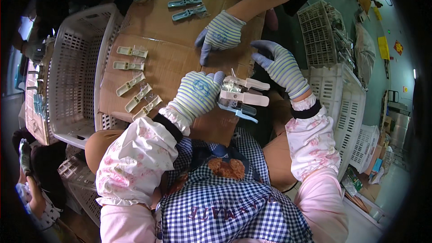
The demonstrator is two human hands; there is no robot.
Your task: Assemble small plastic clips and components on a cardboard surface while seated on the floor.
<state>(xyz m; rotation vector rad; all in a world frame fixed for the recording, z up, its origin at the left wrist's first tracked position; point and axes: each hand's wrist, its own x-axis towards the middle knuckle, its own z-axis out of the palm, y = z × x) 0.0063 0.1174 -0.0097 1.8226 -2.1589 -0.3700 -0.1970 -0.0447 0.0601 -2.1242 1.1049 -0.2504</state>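
Holding a bundle of white and blue clips [244, 97] over the edge of the cardboard [159, 26], the left hand [198, 93] seems closed on clear wrapping [230, 86]; the right hand [281, 68] hovers nearby, fingers parted.

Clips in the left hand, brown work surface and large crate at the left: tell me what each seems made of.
Clips: probably hard plastic, smooth, in even pale pink and blue with soft highlights. Work surface: likely cardboard, mostly matte, judging by its plain brown face and crease line. Crate: apparently moulded plastic, off-white, with regular slots through its walls.
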